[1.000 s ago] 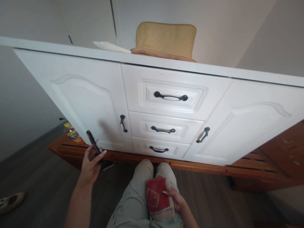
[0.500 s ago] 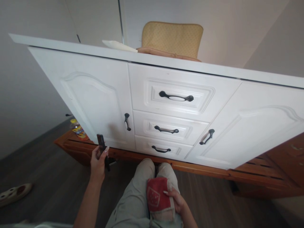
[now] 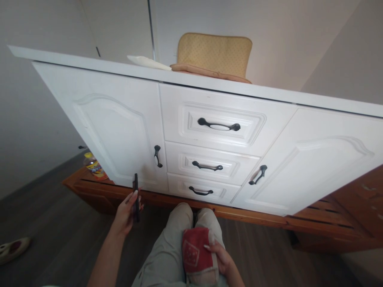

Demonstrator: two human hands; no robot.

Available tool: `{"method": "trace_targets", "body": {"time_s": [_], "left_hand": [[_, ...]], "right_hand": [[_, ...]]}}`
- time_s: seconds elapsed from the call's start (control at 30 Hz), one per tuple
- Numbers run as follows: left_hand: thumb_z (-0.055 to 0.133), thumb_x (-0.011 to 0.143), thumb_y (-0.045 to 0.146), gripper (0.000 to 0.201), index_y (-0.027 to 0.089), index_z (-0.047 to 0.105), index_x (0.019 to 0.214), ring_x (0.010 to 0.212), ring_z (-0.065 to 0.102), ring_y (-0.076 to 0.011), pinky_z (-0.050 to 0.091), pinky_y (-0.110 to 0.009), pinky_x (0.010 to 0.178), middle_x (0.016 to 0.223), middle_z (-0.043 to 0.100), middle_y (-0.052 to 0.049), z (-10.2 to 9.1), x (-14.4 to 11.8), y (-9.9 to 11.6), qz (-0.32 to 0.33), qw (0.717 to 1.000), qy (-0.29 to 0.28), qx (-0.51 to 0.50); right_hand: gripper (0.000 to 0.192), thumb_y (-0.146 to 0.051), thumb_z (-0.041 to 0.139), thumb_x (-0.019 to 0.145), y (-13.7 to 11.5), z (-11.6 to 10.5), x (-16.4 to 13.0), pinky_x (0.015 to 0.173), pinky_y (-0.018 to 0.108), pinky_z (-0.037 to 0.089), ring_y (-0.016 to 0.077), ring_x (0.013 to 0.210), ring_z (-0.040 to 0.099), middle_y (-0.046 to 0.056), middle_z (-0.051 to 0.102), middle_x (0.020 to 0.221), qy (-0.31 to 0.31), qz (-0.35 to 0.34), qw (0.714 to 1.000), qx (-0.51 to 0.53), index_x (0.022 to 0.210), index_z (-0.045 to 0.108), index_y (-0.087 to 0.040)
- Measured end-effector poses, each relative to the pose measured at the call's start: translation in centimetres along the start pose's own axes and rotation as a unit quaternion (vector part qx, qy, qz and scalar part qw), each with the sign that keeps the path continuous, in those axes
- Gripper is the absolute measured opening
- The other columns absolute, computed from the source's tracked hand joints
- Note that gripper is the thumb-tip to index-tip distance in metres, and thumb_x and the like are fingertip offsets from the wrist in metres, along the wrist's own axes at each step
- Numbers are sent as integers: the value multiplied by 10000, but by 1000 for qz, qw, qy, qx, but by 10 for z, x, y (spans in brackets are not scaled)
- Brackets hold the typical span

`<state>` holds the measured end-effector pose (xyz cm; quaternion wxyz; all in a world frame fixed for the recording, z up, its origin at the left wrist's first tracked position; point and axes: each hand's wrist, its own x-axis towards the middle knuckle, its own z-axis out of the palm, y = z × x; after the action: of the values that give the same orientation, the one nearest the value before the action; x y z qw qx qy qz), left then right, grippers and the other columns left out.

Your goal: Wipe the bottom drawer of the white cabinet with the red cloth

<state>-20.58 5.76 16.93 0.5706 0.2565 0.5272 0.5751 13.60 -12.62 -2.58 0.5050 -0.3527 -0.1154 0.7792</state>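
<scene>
My left hand [image 3: 127,211] is closed around a dark, slim phone-like object [image 3: 136,199], held upright in front of the lower left cabinet door. Its face is turned nearly edge-on, so I cannot make out its exact kind. Over my lap, my right hand [image 3: 220,255] grips the edge of a red cloth [image 3: 196,249] with a pale border and a printed square. The cloth rests on my light trousers. Before me stands a white cabinet [image 3: 209,95] with three drawers in the middle and a door on each side, all closed, with dark handles.
A brown wooden bench [image 3: 254,215] runs beneath the cabinet. On its left end stands a bottle with a yellow cap [image 3: 95,166]. A beige padded panel [image 3: 214,56] and a white flat item [image 3: 148,62] lie on the cabinet top. A shoe [image 3: 14,250] is on the floor.
My left hand has turned the dark object from showing its broad side to nearly edge-on and moved slightly right and down. My right hand still holds the red cloth. The view has shifted slightly.
</scene>
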Motion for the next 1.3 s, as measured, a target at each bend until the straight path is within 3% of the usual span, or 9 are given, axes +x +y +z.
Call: {"method": "trace_targets", "body": {"time_s": [0.1,0.2,0.33,0.53,0.67,0.77,1.03,1.2,1.3], "left_hand": [[999,497,478,667,220,728,1049,580,642,-109,592,-236,544,817,735,35,-4,-3,-6,-9,996,-61,-61],[1020,453,541,839,240,711,1172,813,780,-251,682,-362,708,1020,810,-46,-7,-11,-9,-4,990,-115,-79],[988,556,535,856,247,672,1297,1047,784,-363,680,-480,897,1096,821,-87,-1,-22,-6,-7,987,-138,-81],[1002,560,404,784,210,666,1242,1019,796,-335,687,-453,881,1051,828,-74,9,-21,-1,-4,993,-89,-82],[1034,493,320,769,208,670,1160,930,805,-271,690,-338,801,1029,822,-58,-2,-11,-4,9,994,-58,-92],[1020,514,246,813,254,658,1242,991,790,-220,665,-259,836,1153,800,-47,-10,-8,-8,20,993,-82,-88],[1009,496,162,1055,380,552,1422,1299,677,-250,553,-338,1128,1389,710,-38,-9,-17,-9,49,992,-90,-77],[1015,470,160,1061,381,564,1405,1284,690,-277,575,-363,1104,1347,742,-38,-9,-21,-1,39,993,-85,-65],[1003,522,195,886,323,636,1319,1134,761,-277,637,-369,986,1220,793,-45,-12,-12,-3,32,997,-48,-51]], "right_hand": [[461,-194,911,641,2,-4,2,1092,577,485,336,1047,776,133,835,971,1,-2,1000,-1,1078,776,-137],[480,-189,910,640,5,-9,4,1090,577,486,324,1017,781,130,834,969,1,3,1000,2,1095,770,-137],[523,-205,913,644,4,-8,5,1100,557,482,306,1001,783,125,834,999,-3,4,1000,-1,1141,761,-143],[530,-232,924,651,-3,5,-1,1098,565,484,322,1012,783,139,830,1030,1,1,1000,-14,1149,764,-144],[521,-252,918,659,-3,6,-1,1094,568,489,324,1010,782,128,833,1018,-4,4,1000,-21,1144,760,-146],[516,-244,911,668,-1,3,0,1088,556,494,319,1005,785,128,833,1023,-2,2,1000,-17,1150,756,-142],[545,-243,940,624,1,-2,1,1086,531,503,303,1000,784,140,832,1088,27,13,1000,-7,1130,763,-145],[519,-266,936,641,0,-1,0,1101,549,494,327,1026,782,153,828,1083,17,21,1000,-8,1118,773,-141],[486,-279,928,656,-1,0,1,1105,558,498,336,1031,783,150,832,1080,13,21,1000,-7,1102,783,-149]]}}
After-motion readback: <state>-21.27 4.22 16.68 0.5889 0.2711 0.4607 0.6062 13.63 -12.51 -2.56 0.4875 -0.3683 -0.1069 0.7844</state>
